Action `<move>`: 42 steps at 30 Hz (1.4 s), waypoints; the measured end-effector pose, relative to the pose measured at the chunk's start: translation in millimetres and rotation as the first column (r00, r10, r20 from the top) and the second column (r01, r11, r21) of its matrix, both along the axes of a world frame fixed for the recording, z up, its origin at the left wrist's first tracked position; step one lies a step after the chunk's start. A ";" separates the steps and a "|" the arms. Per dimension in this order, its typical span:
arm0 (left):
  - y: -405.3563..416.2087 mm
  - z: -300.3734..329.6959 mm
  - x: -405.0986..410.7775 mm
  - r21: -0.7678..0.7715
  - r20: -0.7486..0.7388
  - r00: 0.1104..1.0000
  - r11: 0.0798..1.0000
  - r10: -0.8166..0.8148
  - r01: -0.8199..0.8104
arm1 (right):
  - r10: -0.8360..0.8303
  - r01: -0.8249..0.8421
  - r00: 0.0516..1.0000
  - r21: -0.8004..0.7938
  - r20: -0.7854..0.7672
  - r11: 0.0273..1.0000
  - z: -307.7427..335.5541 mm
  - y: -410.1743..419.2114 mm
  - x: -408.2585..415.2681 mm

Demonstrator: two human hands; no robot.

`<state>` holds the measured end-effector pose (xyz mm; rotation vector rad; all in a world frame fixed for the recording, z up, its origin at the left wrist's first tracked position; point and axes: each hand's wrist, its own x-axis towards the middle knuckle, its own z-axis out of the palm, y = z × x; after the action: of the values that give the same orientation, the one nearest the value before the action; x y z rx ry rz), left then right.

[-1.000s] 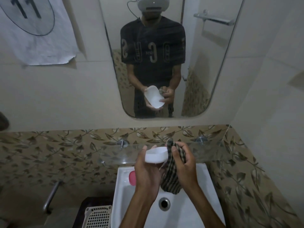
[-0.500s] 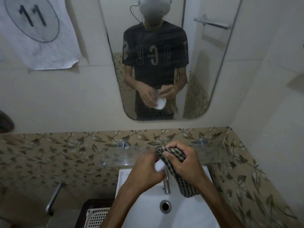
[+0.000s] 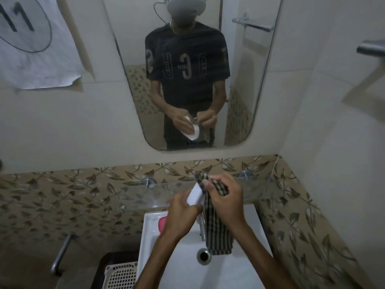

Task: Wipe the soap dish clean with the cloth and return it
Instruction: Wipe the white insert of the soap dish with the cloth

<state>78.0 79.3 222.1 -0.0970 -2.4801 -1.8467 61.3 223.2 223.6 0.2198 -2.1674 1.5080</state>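
Above the sink (image 3: 245,274), my left hand (image 3: 183,213) gripped the soap dish (image 3: 194,197), tilted on edge. My right hand (image 3: 226,198) pinched the cloth (image 3: 216,230) against its rim. Best to brace the dish firmly and work folded cloth into the hollow.

Our left hand (image 3: 180,213) curled round soap dish (image 3: 194,195), thumb on near edge; our right hand (image 3: 226,200) just beside it, fingers pinching cloth (image 3: 216,230); forearms converge from below
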 end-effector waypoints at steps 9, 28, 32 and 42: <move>4.4 -4.5 3.4 0.061 -0.025 1.000 0.998 0.002 0.000 | 0.037 -0.024 0.994 -0.126 0.098 0.992 -1.8 -1.9 3.0; -0.5 -5.8 10.2 0.114 -0.073 0.996 0.993 0.046 -0.037 | 0.196 -0.196 0.981 -0.026 -0.010 0.980 -6.2 -17.6 23.6; 0.9 -5.0 10.1 0.108 -0.005 0.999 0.993 0.051 -0.050 | 0.062 -0.053 0.996 -0.125 0.065 0.991 0.1 -5.4 0.9; -7.3 -13.4 16.0 0.112 0.055 0.992 0.987 0.112 -0.118 | 0.129 -0.128 0.991 -0.028 0.047 0.991 1.6 -16.4 8.3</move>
<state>94.0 72.0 208.7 0.0951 -2.3476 -1.9609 69.5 206.9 225.2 0.3228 -2.2081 1.6255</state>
